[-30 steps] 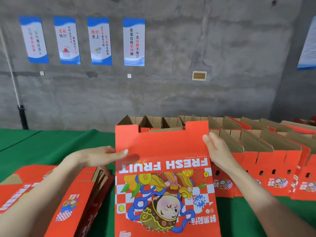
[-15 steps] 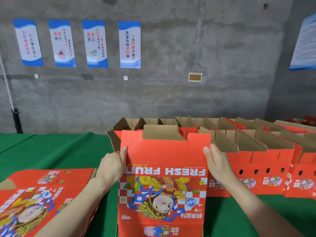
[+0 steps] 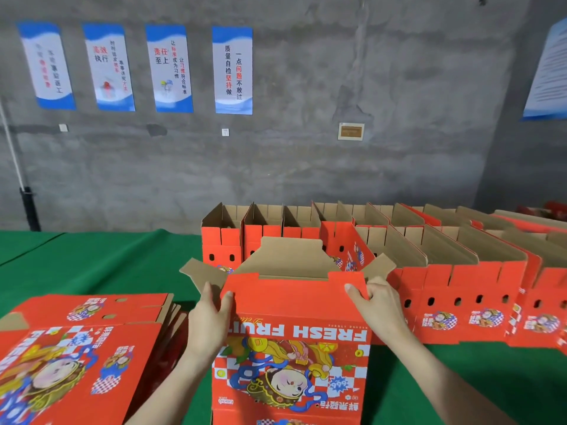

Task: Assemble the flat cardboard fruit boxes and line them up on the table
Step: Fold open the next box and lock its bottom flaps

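The half-opened fruit box [image 3: 291, 348] stands upright between the hands. The left hand [image 3: 208, 320] and right hand [image 3: 380, 305] each pinch an upper corner, likely to pull it square. More flat boxes [image 3: 76, 348] lie left of the left hand, and assembled boxes [image 3: 445, 289] line up beyond the right.

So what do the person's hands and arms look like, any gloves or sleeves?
The left hand and right hand are bare, with no gloves, rings or watch in view. No sleeve edge shows on either arm down to the picture's bottom edge.
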Action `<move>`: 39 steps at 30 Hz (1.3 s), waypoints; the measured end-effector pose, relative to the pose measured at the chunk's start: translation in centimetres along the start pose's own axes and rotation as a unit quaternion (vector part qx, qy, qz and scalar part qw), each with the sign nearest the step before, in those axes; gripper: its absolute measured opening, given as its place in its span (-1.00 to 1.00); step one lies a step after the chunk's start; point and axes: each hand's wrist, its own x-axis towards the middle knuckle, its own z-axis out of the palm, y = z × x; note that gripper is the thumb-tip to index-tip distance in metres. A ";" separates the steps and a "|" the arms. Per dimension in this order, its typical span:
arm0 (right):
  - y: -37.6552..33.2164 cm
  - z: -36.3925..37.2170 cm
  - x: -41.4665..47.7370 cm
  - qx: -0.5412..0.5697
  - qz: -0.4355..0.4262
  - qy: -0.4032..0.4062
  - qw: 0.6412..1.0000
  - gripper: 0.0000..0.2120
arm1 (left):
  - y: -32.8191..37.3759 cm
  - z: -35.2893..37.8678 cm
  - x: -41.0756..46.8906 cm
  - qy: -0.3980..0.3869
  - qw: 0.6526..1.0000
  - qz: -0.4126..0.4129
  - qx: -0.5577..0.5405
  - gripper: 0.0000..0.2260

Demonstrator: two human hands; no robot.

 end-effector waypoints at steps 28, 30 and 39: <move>-0.6 -1.5 -1.2 -0.112 -0.079 -0.156 0.978 -0.40 | -0.5 -1.9 0.4 -0.183 0.934 0.257 0.169 -0.54; -0.1 -1.6 -1.4 -0.123 -0.070 -0.182 0.973 -0.38 | -0.4 -1.8 1.0 -0.275 0.918 0.209 0.194 -0.57; 0.7 -2.0 -1.7 -0.101 -0.072 -0.195 0.973 -0.38 | -0.5 -0.2 3.4 -0.258 0.932 0.088 0.241 -0.68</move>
